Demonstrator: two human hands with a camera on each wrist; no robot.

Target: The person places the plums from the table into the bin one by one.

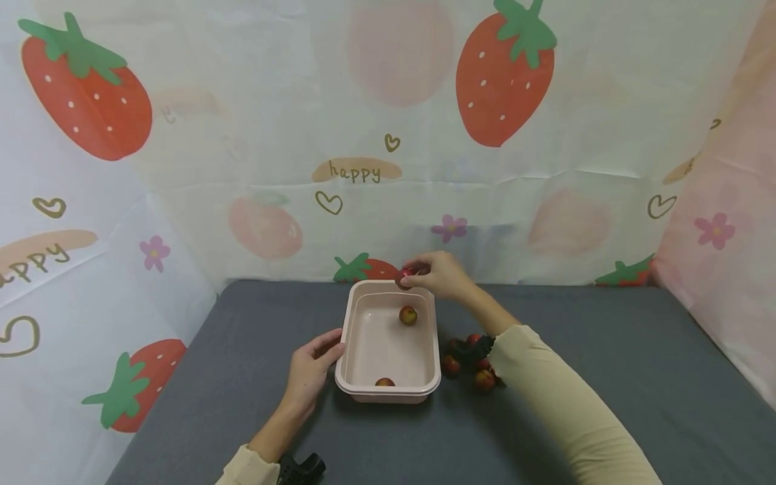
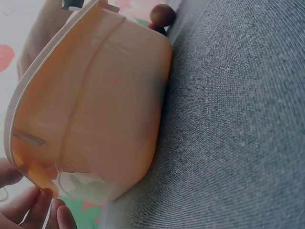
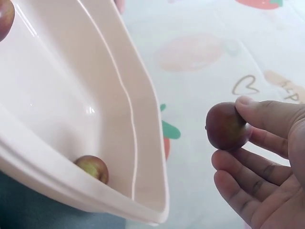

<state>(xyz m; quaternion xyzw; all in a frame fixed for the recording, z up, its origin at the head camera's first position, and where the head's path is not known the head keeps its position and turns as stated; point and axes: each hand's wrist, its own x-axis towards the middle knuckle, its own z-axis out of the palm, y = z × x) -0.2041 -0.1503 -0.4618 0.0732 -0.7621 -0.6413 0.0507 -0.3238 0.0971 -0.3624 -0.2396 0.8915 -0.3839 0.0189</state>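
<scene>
A pale pink plastic tub (image 1: 391, 390) stands on the cloth, with a red-and-yellow plum (image 1: 408, 315) inside towards its far right. Another plum (image 1: 384, 382) shows partly behind the near rim. My left hand (image 1: 309, 370) grips the tub's left rim; in the left wrist view its fingertips (image 2: 40, 195) curl at the edge. Over the far right corner of the tub, my right hand (image 1: 438, 275) pinches a dark red plum (image 3: 228, 126) between thumb and fingers. In the right wrist view this plum is outside the tub wall, apart from it.
Several red plums (image 1: 485, 380) lie in a group to the right of the tub, partly hidden under my right forearm and its black wrist strap (image 1: 475, 349). Grey cloth (image 1: 273, 303) covers the table. A strawberry-printed curtain (image 1: 273, 135) stands behind it and at both sides.
</scene>
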